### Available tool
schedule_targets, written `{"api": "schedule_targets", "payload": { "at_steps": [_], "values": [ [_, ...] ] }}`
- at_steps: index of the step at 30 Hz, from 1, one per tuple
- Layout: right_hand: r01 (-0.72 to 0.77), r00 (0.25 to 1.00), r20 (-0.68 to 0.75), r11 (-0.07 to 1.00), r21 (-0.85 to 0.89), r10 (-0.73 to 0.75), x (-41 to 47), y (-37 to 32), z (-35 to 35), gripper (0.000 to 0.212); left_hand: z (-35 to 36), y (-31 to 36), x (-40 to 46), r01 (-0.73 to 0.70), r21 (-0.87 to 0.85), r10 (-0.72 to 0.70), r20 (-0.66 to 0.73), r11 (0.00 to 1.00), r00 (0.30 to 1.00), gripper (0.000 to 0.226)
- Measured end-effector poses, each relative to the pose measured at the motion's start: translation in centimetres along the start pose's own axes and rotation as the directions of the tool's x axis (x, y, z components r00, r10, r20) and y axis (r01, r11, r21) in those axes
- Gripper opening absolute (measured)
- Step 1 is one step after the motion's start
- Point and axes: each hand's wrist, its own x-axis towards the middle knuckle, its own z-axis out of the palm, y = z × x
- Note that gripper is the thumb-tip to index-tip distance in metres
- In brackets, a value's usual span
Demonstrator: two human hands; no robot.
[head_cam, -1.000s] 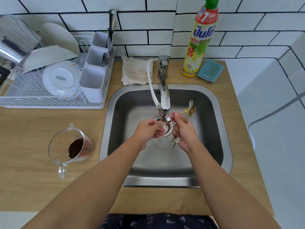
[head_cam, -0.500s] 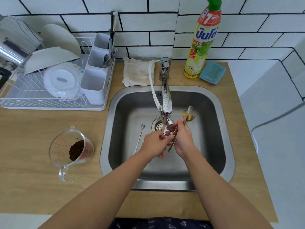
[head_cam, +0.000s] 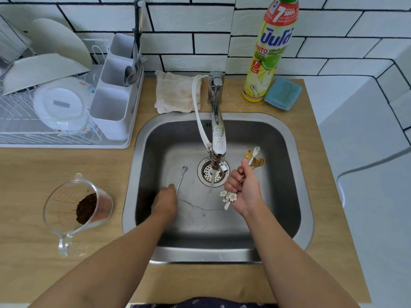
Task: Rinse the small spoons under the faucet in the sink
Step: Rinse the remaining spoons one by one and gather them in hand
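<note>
My right hand [head_cam: 244, 192] grips a bundle of small spoons [head_cam: 254, 157] over the sink [head_cam: 304, 196], just right of the faucet [head_cam: 218, 134]. Their gold and silver bowls point up and their flower-shaped handle ends stick out below my fist. A thin stream of water [head_cam: 211, 182] falls from the spout onto the drain [head_cam: 208, 173], left of the bundle and not touching it. One small silver spoon [head_cam: 181, 178] lies on the sink floor left of the drain. My left hand [head_cam: 165, 202] reaches down with its fingertips at that spoon's handle end; a firm pinch is not visible.
A dish rack [head_cam: 66, 143] with plates and a white cutlery holder [head_cam: 115, 96] stands at the left. A glass measuring jug [head_cam: 66, 210] with brown grounds sits on the wooden counter. Behind the sink are a cloth [head_cam: 175, 94], a dish soap bottle [head_cam: 269, 54] and a blue sponge [head_cam: 282, 93].
My hands have parted. The left hand left the bundle under the spout and dropped to the lone spoon on the sink floor. The right hand moved right, out of the stream.
</note>
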Motion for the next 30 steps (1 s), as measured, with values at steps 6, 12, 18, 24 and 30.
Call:
{"api": "schedule_targets", "payload": {
  "at_steps": [6,12,18,24,30],
  "values": [
    [-0.02,0.997,-0.074,0.996,-0.083,0.014,0.0,0.7,0.0,0.042,0.5,0.4,0.1,0.033,0.016,-0.035,0.087,0.999,0.996,0.023],
    [0.002,0.989,-0.141,0.971,-0.239,-0.037,-0.1,0.6,-0.3,0.026,0.0,0.0,0.2,-0.049,0.048,0.039,0.196,0.998,0.98,0.031],
    [0.017,0.967,-0.192,0.79,-0.613,-0.169,0.1,1.2,-0.6,0.026,-2.6,3.6,-3.2,0.046,-0.507,0.057,0.186,0.861,0.981,0.026],
    [0.121,0.983,-0.01,0.685,-0.719,-0.185,-0.3,2.3,0.5,0.03,-3.9,6.6,-6.1,0.103,-0.712,0.117,0.254,0.695,0.96,0.022],
    [0.158,0.951,-0.056,0.632,-0.759,-0.304,-0.3,2.3,1.1,0.017,-4.3,6.1,-6.9,0.11,-0.705,0.142,0.289,0.701,0.947,0.02]
  ]
}}
